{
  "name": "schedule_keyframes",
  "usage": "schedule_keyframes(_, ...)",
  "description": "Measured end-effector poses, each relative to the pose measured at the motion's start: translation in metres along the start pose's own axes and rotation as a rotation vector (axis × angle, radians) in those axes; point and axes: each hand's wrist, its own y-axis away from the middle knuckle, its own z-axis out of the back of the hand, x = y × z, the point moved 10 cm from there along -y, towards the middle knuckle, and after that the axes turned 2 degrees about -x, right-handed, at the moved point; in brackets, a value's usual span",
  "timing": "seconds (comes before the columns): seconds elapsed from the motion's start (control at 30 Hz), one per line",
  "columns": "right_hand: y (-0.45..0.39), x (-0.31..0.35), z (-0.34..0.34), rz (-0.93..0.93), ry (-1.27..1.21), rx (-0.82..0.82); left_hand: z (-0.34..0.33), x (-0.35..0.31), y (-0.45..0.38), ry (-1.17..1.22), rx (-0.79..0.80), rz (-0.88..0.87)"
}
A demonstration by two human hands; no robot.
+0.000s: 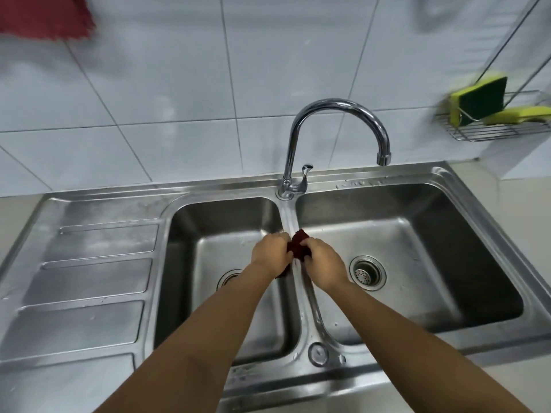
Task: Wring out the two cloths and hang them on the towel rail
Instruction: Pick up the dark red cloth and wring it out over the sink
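A dark red cloth (pixel 299 244) is bunched tight between both hands above the divider of the steel double sink (pixel 289 216). My left hand (pixel 269 251) is shut on its left end and my right hand (pixel 323 262) on its right end; a bit of cloth hangs below the left wrist. A second red cloth (pixel 44 16) hangs against the tiled wall at the top left. What it hangs from lies outside the frame.
A chrome gooseneck tap (pixel 337 111) arches over the right basin, with no water running. A wire rack (pixel 492 128) on the right wall holds two yellow-green sponges (pixel 480 99). The ribbed draining board (pixel 86 263) lies to the left.
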Motion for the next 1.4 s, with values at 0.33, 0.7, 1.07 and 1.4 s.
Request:
schedule_keyframes(0.33, 0.024, 0.016, -0.003, -0.045, -0.002, -0.098, 0.076, -0.008, 0.023, 0.086, -0.263, -0.051)
schedule_keyframes(0.7, 0.009, 0.087, -0.003, -0.108, -0.215, -0.073, 0.136, 0.078, 0.088, 0.678, -0.333, 0.122)
schedule_keyframes(1.07, 0.019, 0.198, -0.036, 0.104, -0.18, 0.172, 0.147, 0.159, 0.164, 0.478, -0.511, 0.252)
schedule_keyframes(1.4, 0.037, 0.211, -0.073, 0.098, -0.135, 0.699, 0.102, 0.132, 0.183, -0.249, -0.468, -0.155)
